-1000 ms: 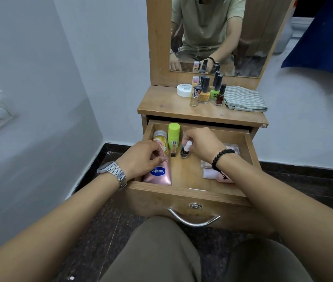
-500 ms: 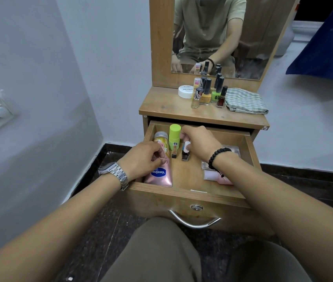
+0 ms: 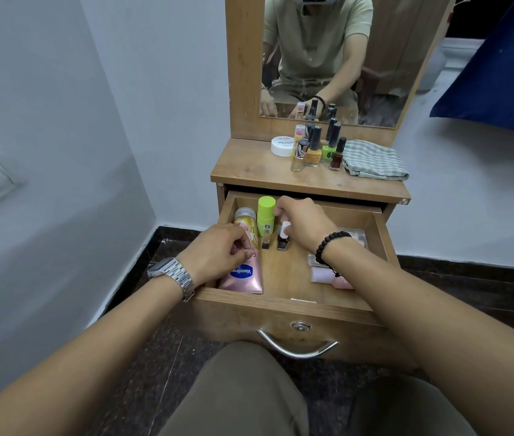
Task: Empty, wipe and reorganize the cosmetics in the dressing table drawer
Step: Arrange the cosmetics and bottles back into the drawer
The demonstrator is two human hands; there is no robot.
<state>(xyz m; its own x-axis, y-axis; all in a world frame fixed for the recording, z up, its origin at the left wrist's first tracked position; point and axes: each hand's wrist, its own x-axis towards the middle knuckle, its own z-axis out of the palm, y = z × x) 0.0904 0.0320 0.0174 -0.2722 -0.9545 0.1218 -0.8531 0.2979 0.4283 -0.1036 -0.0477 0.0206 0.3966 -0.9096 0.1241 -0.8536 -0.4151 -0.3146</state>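
Note:
The wooden drawer (image 3: 290,306) is pulled open. My left hand (image 3: 218,251) curls its fingers over a gold tube (image 3: 244,220) that lies at the drawer's left, above a pink Vaseline tube (image 3: 243,276). A lime-green bottle (image 3: 265,212) stands at the back. In front of it stand a small brown bottle (image 3: 265,240) and a dark bottle with a white cap (image 3: 284,236). My right hand (image 3: 304,225) hovers over the white cap, its curled fingertips beside the green bottle. I cannot see whether it holds anything.
Pink packets (image 3: 328,275) and a clear case (image 3: 357,236) lie at the drawer's right. On the tabletop (image 3: 249,171) stand a white jar (image 3: 282,145), several nail polish bottles (image 3: 313,149) and a folded checked cloth (image 3: 373,158). A wall is close on the left.
My right hand let go of the white-capped bottle, which now stands in the drawer, and moved back toward the green bottle. My left hand stayed on the tubes.

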